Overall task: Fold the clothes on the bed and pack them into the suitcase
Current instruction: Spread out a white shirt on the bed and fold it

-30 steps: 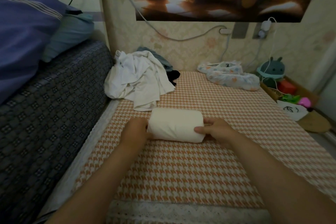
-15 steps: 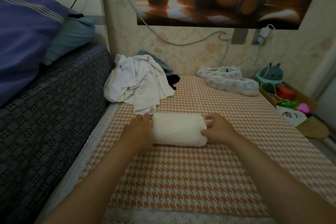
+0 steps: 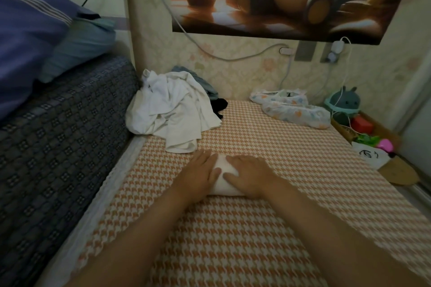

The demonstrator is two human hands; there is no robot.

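A crumpled heap of white cotton clothes (image 3: 172, 112) is waiting at the far left of the orange houndstooth bed (image 3: 268, 228). Nearer, the left hand (image 3: 200, 175) and right hand (image 3: 250, 175) are lying flat, fingers spread, gripping nothing, pressing a cream fabric roll (image 3: 222, 180) on the bed, likely flattening it for packing. Its long axis is running left to right.

No readable text; the white bag (image 3: 370, 156) bears only an illegible black scribble
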